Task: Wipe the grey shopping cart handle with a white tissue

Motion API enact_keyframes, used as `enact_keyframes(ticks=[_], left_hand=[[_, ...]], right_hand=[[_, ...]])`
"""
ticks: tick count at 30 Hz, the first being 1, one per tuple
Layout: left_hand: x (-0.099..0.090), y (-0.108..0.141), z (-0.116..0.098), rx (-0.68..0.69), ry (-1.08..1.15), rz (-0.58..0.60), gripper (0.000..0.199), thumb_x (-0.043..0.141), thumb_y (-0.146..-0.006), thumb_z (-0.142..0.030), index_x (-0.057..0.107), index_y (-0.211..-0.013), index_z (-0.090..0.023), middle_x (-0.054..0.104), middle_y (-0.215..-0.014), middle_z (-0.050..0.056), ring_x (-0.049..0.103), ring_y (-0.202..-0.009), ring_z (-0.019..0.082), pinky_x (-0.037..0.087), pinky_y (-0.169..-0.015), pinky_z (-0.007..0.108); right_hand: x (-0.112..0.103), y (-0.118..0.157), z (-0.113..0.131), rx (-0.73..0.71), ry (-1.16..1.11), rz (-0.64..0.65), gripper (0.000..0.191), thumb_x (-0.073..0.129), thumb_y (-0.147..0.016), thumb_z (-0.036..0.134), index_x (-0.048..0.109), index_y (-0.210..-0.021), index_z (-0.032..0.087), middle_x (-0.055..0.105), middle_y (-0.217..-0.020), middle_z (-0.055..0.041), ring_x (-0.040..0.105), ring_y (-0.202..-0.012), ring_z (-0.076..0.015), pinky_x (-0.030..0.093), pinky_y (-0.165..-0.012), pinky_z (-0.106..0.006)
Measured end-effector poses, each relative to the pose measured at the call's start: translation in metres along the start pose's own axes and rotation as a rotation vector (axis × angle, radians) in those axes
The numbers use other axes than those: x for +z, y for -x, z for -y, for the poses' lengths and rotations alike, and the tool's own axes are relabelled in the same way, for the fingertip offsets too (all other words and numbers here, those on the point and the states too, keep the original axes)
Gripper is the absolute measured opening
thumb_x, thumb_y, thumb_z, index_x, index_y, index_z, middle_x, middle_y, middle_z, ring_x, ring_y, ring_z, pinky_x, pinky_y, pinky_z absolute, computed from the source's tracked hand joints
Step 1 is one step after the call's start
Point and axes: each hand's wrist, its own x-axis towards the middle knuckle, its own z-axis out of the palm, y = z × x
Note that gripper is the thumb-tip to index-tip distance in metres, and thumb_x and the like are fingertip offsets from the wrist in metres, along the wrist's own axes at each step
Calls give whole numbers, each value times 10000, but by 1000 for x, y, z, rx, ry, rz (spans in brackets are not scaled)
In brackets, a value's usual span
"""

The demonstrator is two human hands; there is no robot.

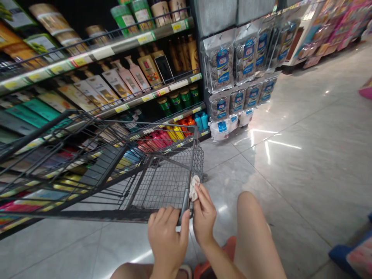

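A grey wire shopping cart (pixel 162 186) fills the left and middle of the view. My left hand (pixel 168 236) is wrapped over the cart's near corner, fingers curled around the rail and thumb along its end. Just right of it, my right hand (pixel 205 213) pinches a crumpled whitish cloth or tissue (pixel 194 188) between thumb and fingers. This wad lies against the outer side of the cart's end bar. Both hands are close together, almost touching at the corner.
Store shelves (pixel 124 42) with bottles and jars stand behind the cart. Packs of steel scrubbers (pixel 223 64) hang at the shelf end. Grey tiled floor (pixel 290 162) extends right. An orange-red object (pixel 231 248) is under my legs, and a blue item (pixel 343 252) sits at lower right.
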Motion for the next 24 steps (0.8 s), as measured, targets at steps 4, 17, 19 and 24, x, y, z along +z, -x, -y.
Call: enact_keyframes(ticks=[4, 17, 19, 24], left_hand=[[2, 2, 0, 40, -37, -95, 262, 518, -859, -249, 483, -604, -204, 502, -561, 6, 427, -604, 175, 258, -601, 314], [19, -2, 1, 39, -76, -287, 295, 520, -835, -228, 434, -553, -209, 437, -498, -10, 366, -555, 160, 225, -587, 319], [18, -2, 0, 36, -79, -281, 303, 517, -840, -232, 436, -549, -209, 434, -498, -9, 365, -557, 161, 226, -585, 320], [15, 2, 0, 35, -76, -295, 333, 517, -853, -232, 424, -534, -211, 420, -491, -12, 365, -560, 162, 229, -578, 315]], right_hand=[[17, -41, -14, -14, -38, -50, 350, 437, -869, 158, 665, -1130, 210, 646, -1209, -83, 573, -1163, -192, 453, -1002, -405], [28, -119, -35, 48, -153, 80, 361, 503, -824, 244, 659, -1145, 197, 618, -1256, -63, 512, -1226, -191, 342, -1082, -399], [21, -101, -32, 103, -175, 123, 375, 541, -829, 305, 640, -1174, 195, 599, -1281, -73, 508, -1236, -208, 357, -1072, -410], [14, -66, -23, 145, -144, 132, 370, 544, -847, 352, 645, -1166, 194, 596, -1278, -91, 521, -1228, -218, 373, -1065, -416]])
